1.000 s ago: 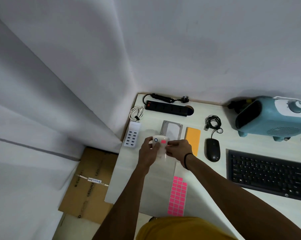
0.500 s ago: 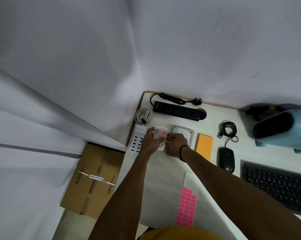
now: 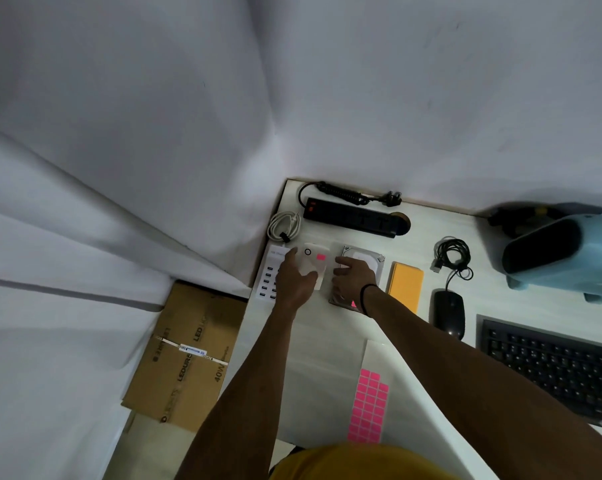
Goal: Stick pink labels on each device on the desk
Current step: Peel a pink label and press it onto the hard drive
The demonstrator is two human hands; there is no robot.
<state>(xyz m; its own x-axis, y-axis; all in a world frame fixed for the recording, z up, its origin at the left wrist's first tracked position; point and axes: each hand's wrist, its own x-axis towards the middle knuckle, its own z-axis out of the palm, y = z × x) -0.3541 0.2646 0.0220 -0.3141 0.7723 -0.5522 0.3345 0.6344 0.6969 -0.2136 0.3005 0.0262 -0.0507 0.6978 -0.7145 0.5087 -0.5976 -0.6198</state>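
A small white device point(image 3: 314, 268) with a black ring and a pink label point(image 3: 321, 257) on its top lies between the white multi-port charger point(image 3: 269, 276) and the silver hard drive point(image 3: 366, 257). My left hand point(image 3: 294, 283) grips the white device from its left side, thumb across its near end. Just right of the device, my right hand point(image 3: 352, 280) rests on the hard drive with fingers spread, holding nothing. A pink label point(image 3: 353, 304) shows at the drive's near edge. The sheet of pink labels point(image 3: 369, 407) lies on the desk near my body.
A black power strip point(image 3: 351, 218) and a coiled white cable point(image 3: 284, 224) lie at the back. Right of the drive are an orange power bank point(image 3: 406, 285), a black mouse point(image 3: 446, 311), a keyboard point(image 3: 552, 365) and a blue heater point(image 3: 562, 251). A cardboard box point(image 3: 188, 355) sits on the floor left.
Both hands carried the labelled white device away from me to the back of the desk beside the charger. My right hand has come off it and now rests on the hard drive.
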